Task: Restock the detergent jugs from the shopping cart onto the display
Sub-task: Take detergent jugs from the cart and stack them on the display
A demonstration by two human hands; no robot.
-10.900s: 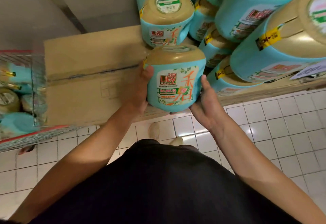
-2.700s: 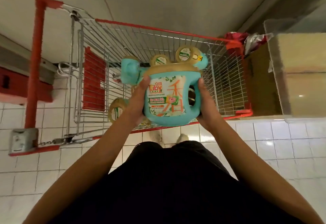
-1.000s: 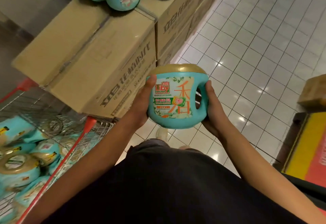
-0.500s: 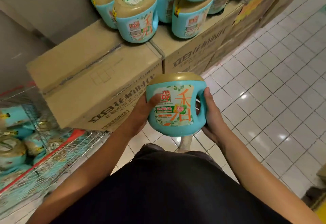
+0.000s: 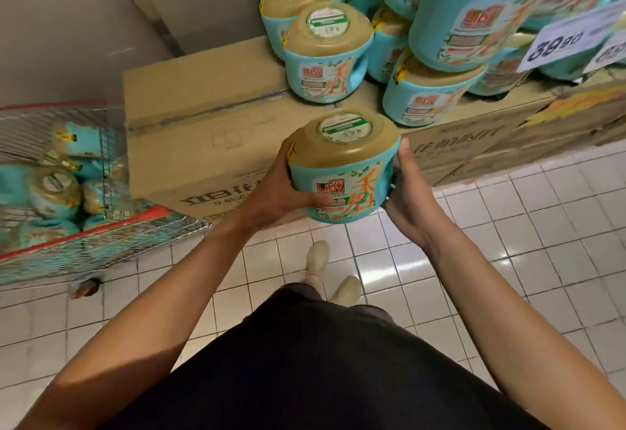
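Observation:
I hold a teal detergent jug [image 5: 342, 172] with a gold cap upright between both palms, in front of the near edge of the display. My left hand [image 5: 276, 189] grips its left side and my right hand [image 5: 404, 192] presses its right side by the handle. The display is a row of cardboard boxes [image 5: 203, 131] topped with several matching jugs [image 5: 325, 57] stacked in layers. At the left edge stands the red wire shopping cart [image 5: 111, 223] with more jugs [image 5: 50, 192] lying inside.
White price cards [image 5: 572, 40] hang off the stack at the upper right. A grey wall [image 5: 84, 23] rises behind the boxes and cart. My shoes [image 5: 318, 260] stand on white floor tiles just before the boxes. The left box's top is bare cardboard.
I have stepped closer to the display, and the held jug has risen and moved forward to the boxes' front edge. The cart has slid further left in view.

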